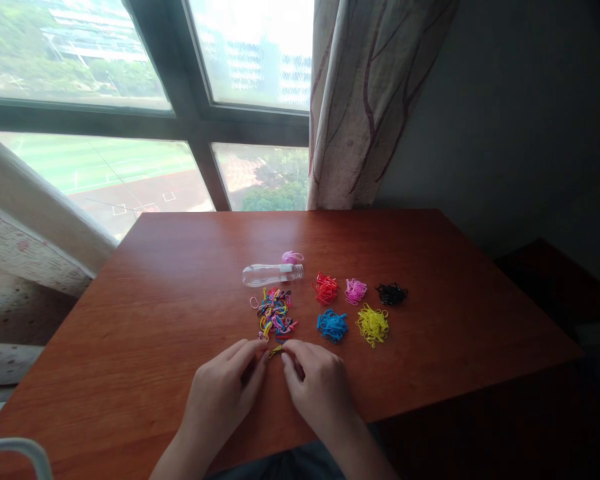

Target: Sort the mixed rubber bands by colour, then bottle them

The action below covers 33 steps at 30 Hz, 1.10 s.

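My left hand [226, 389] and my right hand [316, 385] rest on the wooden table [155, 320] near its front edge, fingertips pinched together on a small yellowish rubber band [275, 350] stretched between them. Just beyond lies a mixed pile of coloured rubber bands [275, 314]. To its right sit sorted piles: red [325, 288], pink [355, 291], black [391, 293], blue [333, 325] and yellow [373, 325]. A clear plastic bottle [272, 273] lies on its side behind the mixed pile, with a pink cap [292, 257] beside it.
A window [145, 100] and a patterned curtain [370, 100] stand behind the table. A dark wall is at the right. A pale curved chair edge [20, 453] shows at bottom left.
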Motion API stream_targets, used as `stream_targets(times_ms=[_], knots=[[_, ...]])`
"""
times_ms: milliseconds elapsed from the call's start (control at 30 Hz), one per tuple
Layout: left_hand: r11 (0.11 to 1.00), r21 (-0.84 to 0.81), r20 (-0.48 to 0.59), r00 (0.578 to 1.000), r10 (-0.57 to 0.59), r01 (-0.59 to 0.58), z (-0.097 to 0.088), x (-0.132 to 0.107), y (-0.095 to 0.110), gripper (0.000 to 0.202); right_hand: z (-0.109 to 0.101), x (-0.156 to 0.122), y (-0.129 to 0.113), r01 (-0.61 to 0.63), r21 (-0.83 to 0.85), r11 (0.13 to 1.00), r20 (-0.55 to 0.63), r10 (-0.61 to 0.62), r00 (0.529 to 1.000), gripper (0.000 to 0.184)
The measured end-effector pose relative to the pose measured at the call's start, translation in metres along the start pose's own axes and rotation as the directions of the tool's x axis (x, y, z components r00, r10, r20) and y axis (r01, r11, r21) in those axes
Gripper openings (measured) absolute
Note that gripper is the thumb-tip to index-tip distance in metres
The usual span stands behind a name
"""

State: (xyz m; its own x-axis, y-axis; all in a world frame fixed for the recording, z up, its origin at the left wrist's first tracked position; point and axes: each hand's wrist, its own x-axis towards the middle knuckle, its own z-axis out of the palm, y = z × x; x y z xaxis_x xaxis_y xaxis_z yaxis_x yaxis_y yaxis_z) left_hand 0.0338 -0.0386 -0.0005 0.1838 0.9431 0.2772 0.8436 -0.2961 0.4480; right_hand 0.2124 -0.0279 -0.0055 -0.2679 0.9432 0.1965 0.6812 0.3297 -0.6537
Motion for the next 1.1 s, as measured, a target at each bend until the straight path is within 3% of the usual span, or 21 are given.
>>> stream_targets(times_ms=[433,567,667,767,900,1000,1100], knots=[[1.0,0.015,-0.032,0.999,-0.021,0.021,-0.003,-0.004,-0.008,0.019,0.003,0.0,-0.001,-0.025,-0.057,0.998,0.03,0.027,0.999,0.013],[1.0,-0.007,-0.027,0.999,-0.024,0.024,-0.004,-0.003,-0.01,0.019,0.003,-0.001,-0.001,-0.002,-0.001,1.0,-0.032,0.002,0.999,0.013],[1.0,-0.001,-0.02,1.0,-0.02,0.02,-0.004,-0.003,-0.011,0.019,-0.009,-0.001,0.006,0.008,0.069,0.998,-0.122,0.0,0.992,0.014],[1.0,0.016,-0.023,1.0,-0.014,0.014,-0.004,-0.004,-0.011,0.019,-0.041,0.003,0.031,-0.055,0.059,0.997,-0.264,0.069,0.962,0.02],[1.0,0.029,-0.025,1.0,0.001,0.0,-0.004,-0.004,-0.01,0.019,-0.098,0.015,0.091,-0.239,-0.088,0.967,-0.466,0.173,0.868,0.027],[0.999,0.032,-0.029,1.0,0.001,0.0,-0.004,-0.003,-0.01,0.019,-0.127,0.021,0.136,-0.371,-0.126,0.92,-0.515,0.258,0.817,0.032],[1.0,0.03,-0.026,1.0,-0.003,0.004,-0.004,-0.003,-0.011,0.019,-0.136,0.023,0.165,-0.43,-0.093,0.898,-0.493,0.334,0.803,0.035]])
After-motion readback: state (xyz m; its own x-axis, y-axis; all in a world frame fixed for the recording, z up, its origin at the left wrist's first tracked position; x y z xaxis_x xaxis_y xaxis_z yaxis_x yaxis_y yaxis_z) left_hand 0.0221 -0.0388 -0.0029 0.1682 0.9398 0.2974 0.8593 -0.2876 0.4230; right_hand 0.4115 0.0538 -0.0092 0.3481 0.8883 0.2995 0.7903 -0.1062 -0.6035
